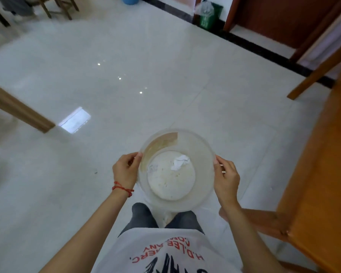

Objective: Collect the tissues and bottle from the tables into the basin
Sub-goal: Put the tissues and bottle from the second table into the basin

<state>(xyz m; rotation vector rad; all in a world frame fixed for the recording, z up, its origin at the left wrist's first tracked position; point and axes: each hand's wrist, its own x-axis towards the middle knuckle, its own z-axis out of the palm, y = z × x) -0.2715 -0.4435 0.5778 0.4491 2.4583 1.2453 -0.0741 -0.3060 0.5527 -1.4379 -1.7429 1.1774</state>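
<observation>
I hold a clear plastic basin [203, 146] in front of my waist, above the white tiled floor. My left hand [125, 170] grips its left rim and my right hand [225, 178] grips its right rim. A crumpled white tissue [179, 162] lies on the basin's bottom towards the far right, and a smaller white scrap [153, 168] lies at the left of the bottom. No bottle is in view.
An orange wooden table [323, 174] runs along my right, with a wooden stool [258, 219] beside my right forearm. A table leg [18, 109] slants in at the left. A green bin [209, 14] and chairs [55, 6] stand far across the floor.
</observation>
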